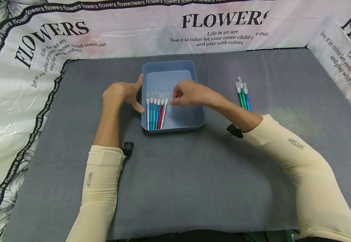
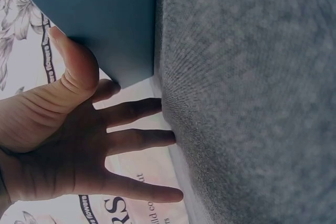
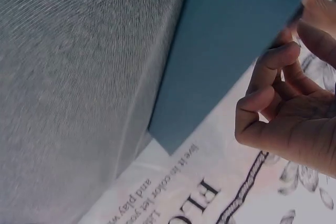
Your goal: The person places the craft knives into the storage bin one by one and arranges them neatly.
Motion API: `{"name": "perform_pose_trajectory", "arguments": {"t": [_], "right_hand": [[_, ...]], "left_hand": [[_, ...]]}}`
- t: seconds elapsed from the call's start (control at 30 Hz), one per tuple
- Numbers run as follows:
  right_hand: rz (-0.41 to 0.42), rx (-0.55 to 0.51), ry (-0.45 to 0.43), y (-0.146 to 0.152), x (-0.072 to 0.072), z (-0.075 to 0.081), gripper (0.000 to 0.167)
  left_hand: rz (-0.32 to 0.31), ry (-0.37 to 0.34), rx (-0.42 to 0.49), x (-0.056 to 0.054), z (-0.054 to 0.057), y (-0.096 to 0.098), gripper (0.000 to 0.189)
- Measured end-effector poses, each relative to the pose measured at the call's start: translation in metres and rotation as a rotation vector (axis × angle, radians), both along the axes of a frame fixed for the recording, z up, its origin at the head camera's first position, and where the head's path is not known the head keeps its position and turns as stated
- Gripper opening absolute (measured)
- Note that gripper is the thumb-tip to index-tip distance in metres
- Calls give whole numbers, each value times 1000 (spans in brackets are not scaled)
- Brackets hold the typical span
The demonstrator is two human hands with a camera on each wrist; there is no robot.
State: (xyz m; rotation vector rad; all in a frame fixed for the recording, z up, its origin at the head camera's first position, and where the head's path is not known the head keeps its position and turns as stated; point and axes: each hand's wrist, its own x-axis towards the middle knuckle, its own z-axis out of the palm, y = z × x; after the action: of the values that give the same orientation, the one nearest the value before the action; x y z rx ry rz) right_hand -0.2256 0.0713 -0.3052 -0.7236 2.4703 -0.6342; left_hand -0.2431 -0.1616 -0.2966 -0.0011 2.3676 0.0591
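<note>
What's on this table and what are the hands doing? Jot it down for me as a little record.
Surface: grey table
Container: shallow blue tray
Inside: six pens side by side (two silvery, two blue, one green, one red)
Outside: three pens right of the tray (two green, one blue)
Left hand: at the tray's left side, fingers spread
Right hand: over the tray, near the rightmost pen inside; contact unclear

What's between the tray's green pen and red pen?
In the head view, a blue pen lies between the green pen and the red pen.
</note>
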Motion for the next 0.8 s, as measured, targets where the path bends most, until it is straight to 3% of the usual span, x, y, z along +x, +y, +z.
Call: {"name": "perform_pose_trajectory", "arguments": {"t": [0.23, 0.43, 0.8], "right_hand": [[-69, -69, 40, 32, -1, 15, 26], [-187, -95, 42, 61, -3, 24, 27], [-317, 0, 42, 114, -4, 31, 37]], "left_hand": [[7, -1, -3, 0, -1, 0, 136], [20, -1, 2, -1, -3, 0, 137], [36, 2, 6, 0, -2, -1, 139]]}}
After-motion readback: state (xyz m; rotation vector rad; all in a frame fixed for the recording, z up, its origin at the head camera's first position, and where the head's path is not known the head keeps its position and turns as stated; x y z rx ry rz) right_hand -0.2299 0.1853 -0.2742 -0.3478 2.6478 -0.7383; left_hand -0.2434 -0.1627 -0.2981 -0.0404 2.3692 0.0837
